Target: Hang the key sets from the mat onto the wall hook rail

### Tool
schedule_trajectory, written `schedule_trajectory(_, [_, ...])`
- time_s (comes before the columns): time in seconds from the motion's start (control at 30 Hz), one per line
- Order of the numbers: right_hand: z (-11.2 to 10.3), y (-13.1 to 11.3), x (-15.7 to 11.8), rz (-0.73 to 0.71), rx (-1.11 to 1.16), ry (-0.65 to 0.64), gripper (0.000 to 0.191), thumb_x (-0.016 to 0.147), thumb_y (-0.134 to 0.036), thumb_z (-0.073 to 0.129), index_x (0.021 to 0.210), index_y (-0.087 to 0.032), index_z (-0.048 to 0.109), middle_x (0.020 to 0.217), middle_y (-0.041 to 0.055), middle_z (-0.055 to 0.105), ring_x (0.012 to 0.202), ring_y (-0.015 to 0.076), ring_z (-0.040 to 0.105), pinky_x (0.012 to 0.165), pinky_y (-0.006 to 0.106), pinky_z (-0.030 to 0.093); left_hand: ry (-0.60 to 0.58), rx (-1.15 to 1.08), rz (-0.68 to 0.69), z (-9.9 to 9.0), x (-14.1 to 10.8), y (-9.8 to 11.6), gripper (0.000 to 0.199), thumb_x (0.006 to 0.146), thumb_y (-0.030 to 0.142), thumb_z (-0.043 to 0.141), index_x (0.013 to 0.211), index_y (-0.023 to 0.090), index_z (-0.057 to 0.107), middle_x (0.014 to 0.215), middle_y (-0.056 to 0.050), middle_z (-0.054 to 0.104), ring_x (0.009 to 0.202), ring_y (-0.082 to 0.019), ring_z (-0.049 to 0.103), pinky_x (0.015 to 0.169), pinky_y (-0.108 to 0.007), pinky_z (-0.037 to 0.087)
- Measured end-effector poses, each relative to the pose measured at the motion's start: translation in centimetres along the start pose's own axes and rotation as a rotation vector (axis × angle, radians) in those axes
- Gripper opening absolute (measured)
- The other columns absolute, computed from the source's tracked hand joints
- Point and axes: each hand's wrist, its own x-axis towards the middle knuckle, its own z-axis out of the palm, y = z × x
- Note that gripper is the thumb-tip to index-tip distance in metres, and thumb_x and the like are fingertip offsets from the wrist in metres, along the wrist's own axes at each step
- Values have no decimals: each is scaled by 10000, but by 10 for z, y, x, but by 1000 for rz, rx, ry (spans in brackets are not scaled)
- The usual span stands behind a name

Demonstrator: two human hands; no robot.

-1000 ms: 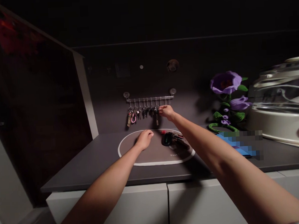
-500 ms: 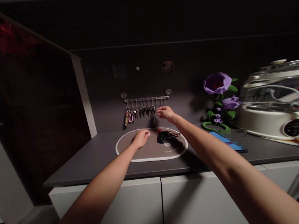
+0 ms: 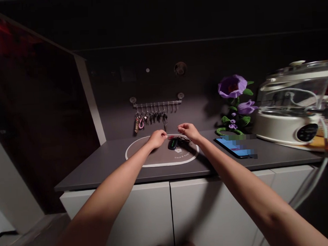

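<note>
My left hand (image 3: 157, 138) is above the left-middle of a brown oval mat (image 3: 138, 153) with a white rim, its fingers closed; what they hold, if anything, is too small to make out. Just right of it, on the mat, lies a black fob (image 3: 172, 144) beside a bunch of keys (image 3: 183, 139). Over the right side of that bunch is my right hand (image 3: 189, 131), fingers bent and partly apart, with nothing visible in them. Behind both hands, several keys (image 3: 158, 116) hang from a clear hook rail (image 3: 157, 104) on the wall.
On the counter (image 3: 97, 159), a phone (image 3: 232, 147) lies to the right of the mat. Behind it stand purple crocheted flowers (image 3: 233, 86). A cream appliance (image 3: 279, 128) with a clear cover is at the right, with a cable (image 3: 318, 177) hanging near it. White cabinets (image 3: 141, 212) are below.
My right hand has come down from beside the hanging keys toward the bunch on the mat. My left hand has moved right, closer to the fob. The view has shifted slightly.
</note>
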Motion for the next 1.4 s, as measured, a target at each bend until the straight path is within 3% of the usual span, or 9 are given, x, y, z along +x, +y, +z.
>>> schedule_trajectory(0.23, [-6,19,-11,-92,-322,73,143,734,-232,528,791,-141,623,778,37,656,702,111,565,682,213,418,100,-83,-46,29,7,22,157,739,217,547,838,137,640,882,-73,652,800,-151,579,775,-274,450])
schedule_trajectory(0.43, [-13,16,-11,-105,-473,90,135,737,-217,543,810,-156,640,848,43,668,771,123,577,725,216,397,162,-113,-21,46,3,22,195,732,231,559,892,141,624,934,-81,615,856,-152,565,815,-282,440])
schedule_trajectory(0.93, [-32,18,-14,-62,-544,-176,174,674,-276,591,758,-146,668,653,-4,631,587,81,512,557,172,358,92,-40,93,47,-2,10,217,707,275,586,895,170,617,937,-56,588,920,-168,520,855,-298,411])
schedule_trajectory(1.13, [-32,18,-14,-114,-788,-122,127,692,-189,588,771,-163,684,758,31,677,679,108,565,610,179,368,111,-37,95,46,-2,10,206,711,254,570,891,165,618,925,-58,590,915,-172,520,860,-302,408])
schedule_trajectory(1.4, [-32,20,-11,-131,-907,-75,164,714,-163,574,824,-182,695,837,57,683,744,139,587,645,195,376,106,-50,92,47,-2,12,186,713,230,566,882,168,612,934,-55,598,924,-169,526,862,-297,408])
